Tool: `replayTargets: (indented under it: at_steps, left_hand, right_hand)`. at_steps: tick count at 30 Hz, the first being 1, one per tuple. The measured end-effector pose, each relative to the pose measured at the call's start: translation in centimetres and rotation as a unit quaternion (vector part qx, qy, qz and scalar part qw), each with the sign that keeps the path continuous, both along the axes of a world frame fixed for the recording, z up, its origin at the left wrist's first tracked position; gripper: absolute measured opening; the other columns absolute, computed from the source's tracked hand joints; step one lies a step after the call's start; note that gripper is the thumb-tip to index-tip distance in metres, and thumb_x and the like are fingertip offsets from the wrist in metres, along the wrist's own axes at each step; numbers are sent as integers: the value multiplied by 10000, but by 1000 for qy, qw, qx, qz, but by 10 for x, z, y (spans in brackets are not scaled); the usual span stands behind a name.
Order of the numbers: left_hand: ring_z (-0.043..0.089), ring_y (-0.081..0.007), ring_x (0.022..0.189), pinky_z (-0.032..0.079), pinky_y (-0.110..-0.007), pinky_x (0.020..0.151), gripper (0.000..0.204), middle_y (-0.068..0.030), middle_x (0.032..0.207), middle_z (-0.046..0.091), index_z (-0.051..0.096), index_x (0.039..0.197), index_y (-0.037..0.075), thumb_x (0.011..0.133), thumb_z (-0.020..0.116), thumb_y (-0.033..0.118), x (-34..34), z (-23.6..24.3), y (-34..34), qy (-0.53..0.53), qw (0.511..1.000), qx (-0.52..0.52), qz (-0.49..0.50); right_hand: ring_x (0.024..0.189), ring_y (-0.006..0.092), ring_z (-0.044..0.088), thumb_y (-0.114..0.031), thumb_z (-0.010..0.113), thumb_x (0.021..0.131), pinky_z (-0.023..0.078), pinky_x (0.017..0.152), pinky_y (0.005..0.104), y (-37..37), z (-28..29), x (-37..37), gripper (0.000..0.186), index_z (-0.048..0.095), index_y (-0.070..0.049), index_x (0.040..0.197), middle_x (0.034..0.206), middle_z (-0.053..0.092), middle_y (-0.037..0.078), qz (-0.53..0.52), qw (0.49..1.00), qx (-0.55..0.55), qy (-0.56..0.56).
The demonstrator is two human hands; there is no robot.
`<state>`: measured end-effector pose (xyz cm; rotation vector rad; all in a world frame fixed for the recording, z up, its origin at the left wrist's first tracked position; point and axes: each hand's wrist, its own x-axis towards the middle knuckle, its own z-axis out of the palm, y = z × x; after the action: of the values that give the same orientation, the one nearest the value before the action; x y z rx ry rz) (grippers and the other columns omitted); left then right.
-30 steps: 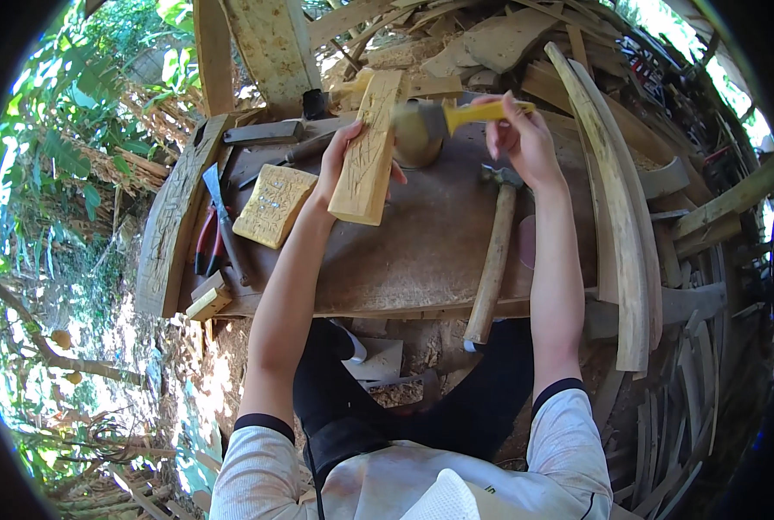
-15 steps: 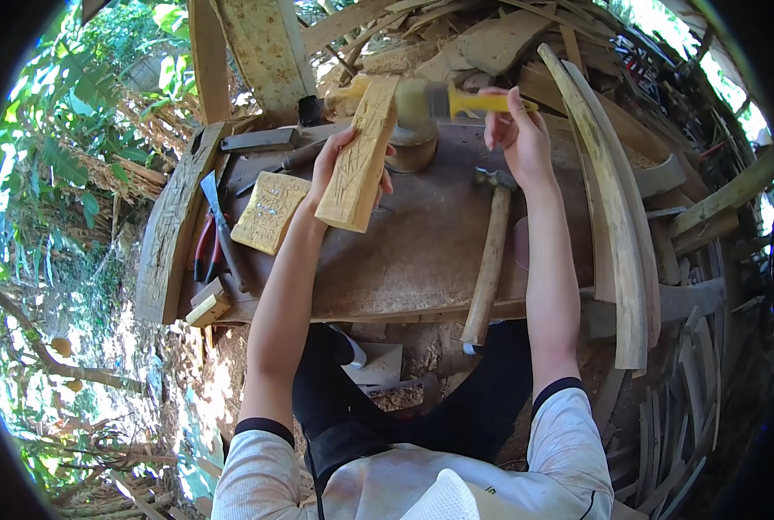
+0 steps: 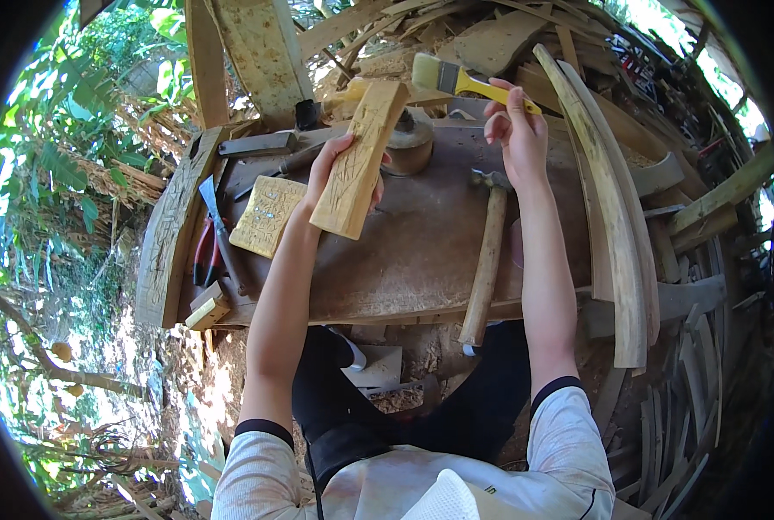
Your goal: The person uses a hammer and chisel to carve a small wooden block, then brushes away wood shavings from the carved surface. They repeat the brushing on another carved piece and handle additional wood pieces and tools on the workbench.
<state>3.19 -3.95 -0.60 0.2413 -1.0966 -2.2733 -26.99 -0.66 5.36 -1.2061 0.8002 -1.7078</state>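
Raised above the workbench, my left hand (image 3: 321,173) is closed around a long carved wooden block (image 3: 361,160), its top end tilted to the right. My right hand (image 3: 519,130) grips the yellow handle of a paintbrush (image 3: 463,82), whose pale bristles point left, apart from the block's upper end. Behind the block stands a round brown pot (image 3: 411,146), partly covered by it. A square carved wooden piece (image 3: 267,215) lies on the bench beside my left forearm. Below my right hand rests a hammer (image 3: 488,251) with a wooden handle.
The brown workbench (image 3: 387,277) holds red-handled pliers (image 3: 205,251), a flat-bladed chisel (image 3: 220,227) and a small wood offcut (image 3: 208,308) at its left. A carved plank (image 3: 174,230) borders that side. Long curved timbers (image 3: 608,199) lean along the right. Scrap wood (image 3: 482,43) is piled behind.
The paintbrush has moved up from behind the block's upper end and now shows clearly. The block has tilted a little more to the right, with its lower end slightly lower.
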Motion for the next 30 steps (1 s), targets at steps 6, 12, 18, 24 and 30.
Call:
replayTargets:
  at_steps: [6,12,18,24,30]
  left_hand:
    - [644,-298,561,522,-383,470,624,-172,909,667,584,1160,-75,958,476,506,-10,9,13,-56,997,-23,-54]
    - [649,-281,573,532,-371,501,621,-159,930,667,582,1169,-59,951,484,513,-13,16,25,-96,994,-26,-42]
    - [650,-263,576,532,-363,509,627,-145,957,669,582,1184,-45,942,494,526,-12,12,21,-95,994,-35,-40]
    - [650,-261,578,533,-363,516,627,-145,984,668,572,1213,-35,944,491,526,-11,12,23,-118,992,-31,-25]
    - [655,-265,591,537,-373,523,621,-148,1030,665,553,1265,-19,948,491,511,-14,9,23,-112,992,-28,-44]
  right_hand:
    - [568,93,515,-421,528,1059,426,530,244,-2,-2,-20,468,658,11,1183,700,497,-24,-25,999,39,13]
    - [552,97,461,-411,516,1067,398,519,259,-6,-3,-20,454,666,15,1109,653,431,-34,-24,997,32,-63]
    - [561,102,453,-413,519,1065,397,536,270,-9,-5,-32,443,664,5,1088,645,421,-29,1,989,11,-146]
    - [577,111,463,-415,498,1070,393,543,275,-4,-5,-26,430,654,-18,1124,692,457,-29,63,992,-8,-109]
    - [561,104,438,-438,467,1076,385,562,291,-8,-10,-25,462,649,-14,1108,666,409,-37,16,995,16,-96]
